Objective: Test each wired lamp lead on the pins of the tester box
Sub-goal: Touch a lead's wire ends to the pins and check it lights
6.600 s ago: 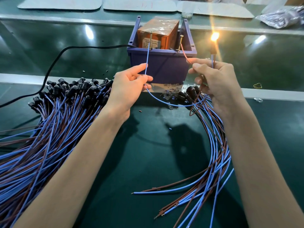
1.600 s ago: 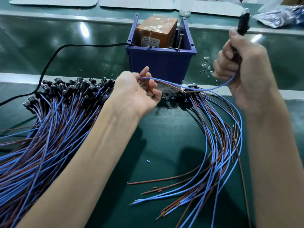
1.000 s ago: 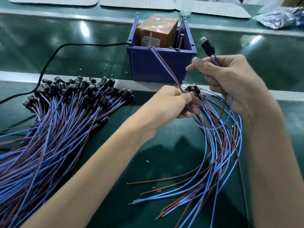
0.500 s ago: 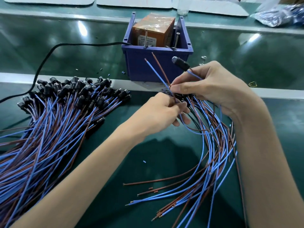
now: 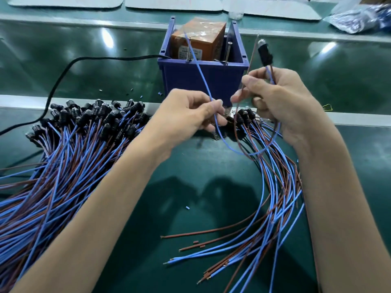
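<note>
The left hand (image 5: 186, 115) is pinching the blue wire (image 5: 198, 68); the right hand (image 5: 283, 102) is gripping the lamp lead (image 5: 265, 53) and its brown wire (image 5: 251, 60). The ends, bunched a moment ago, are spreading toward the pins (image 5: 227, 50) of the tester box (image 5: 182, 77) just beyond; the lamp is unlit, so contact seems still to come.

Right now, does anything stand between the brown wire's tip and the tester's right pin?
Only the blue box's right wall lies between the brown wire and the right pin in this view; nothing else visible does.
</note>
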The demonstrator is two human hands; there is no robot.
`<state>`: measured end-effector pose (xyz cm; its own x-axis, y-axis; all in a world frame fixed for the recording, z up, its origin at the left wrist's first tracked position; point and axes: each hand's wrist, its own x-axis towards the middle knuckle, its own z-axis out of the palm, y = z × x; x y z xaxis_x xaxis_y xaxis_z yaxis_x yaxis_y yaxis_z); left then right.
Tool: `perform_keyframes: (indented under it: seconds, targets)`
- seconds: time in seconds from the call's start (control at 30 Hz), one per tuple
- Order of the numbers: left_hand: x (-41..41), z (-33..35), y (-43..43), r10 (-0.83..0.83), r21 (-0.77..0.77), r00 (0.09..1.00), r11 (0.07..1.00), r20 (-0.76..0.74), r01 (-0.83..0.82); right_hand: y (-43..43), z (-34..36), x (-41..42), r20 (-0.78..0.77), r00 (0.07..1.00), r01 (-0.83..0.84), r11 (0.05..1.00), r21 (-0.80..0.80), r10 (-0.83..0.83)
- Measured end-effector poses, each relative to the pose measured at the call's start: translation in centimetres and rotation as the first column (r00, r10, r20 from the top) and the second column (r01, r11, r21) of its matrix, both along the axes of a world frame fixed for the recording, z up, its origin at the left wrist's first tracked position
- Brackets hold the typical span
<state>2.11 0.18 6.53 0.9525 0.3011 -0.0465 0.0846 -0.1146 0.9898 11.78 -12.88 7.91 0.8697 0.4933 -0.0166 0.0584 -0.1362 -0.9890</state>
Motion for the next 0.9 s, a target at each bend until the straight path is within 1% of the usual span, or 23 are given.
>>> perform_keyframes:
  seconds: [0.07,0.2,0.4,0.57,0.67,0.73,0.9]
  targets:
    - [0.3,0.3,0.6,0.033,0.036,0.999,0.999,-0.012,-0.033,0.0,-0.3,0.3,0.007,0.998,0.061,0.998,0.014,-0.061]
    - [0.7,0.5,1.6,0.051,0.138,0.996,0.99,-0.077,-0.04,0.1,-0.6,0.7,-0.029,0.99,0.14,0.989,0.042,-0.139]
    - [1.1,1.0,3.1,0.102,0.252,0.99,0.965,-0.1,-0.074,0.3,-0.8,0.8,-0.036,0.982,0.186,0.982,0.024,-0.185]
    - [1.2,0.9,3.9,0.184,0.269,0.98,0.95,-0.07,-0.159,0.6,-1.1,0.9,-0.025,0.978,0.209,0.978,-0.001,-0.209]
    - [1.2,0.1,4.0,0.19,0.321,0.978,0.935,-0.083,-0.154,0.9,-1.4,1.0,-0.066,0.976,0.211,0.978,0.011,-0.209]
    - [1.3,-0.2,4.2,0.202,0.336,0.978,0.926,-0.055,-0.172,1.1,-1.6,1.1,-0.102,0.974,0.205,0.978,0.037,-0.201]
    - [1.6,-0.4,4.2,0.29,0.381,0.957,0.881,0.031,-0.279,1.2,-2.1,1.1,-0.083,0.979,0.192,0.979,0.066,-0.186]
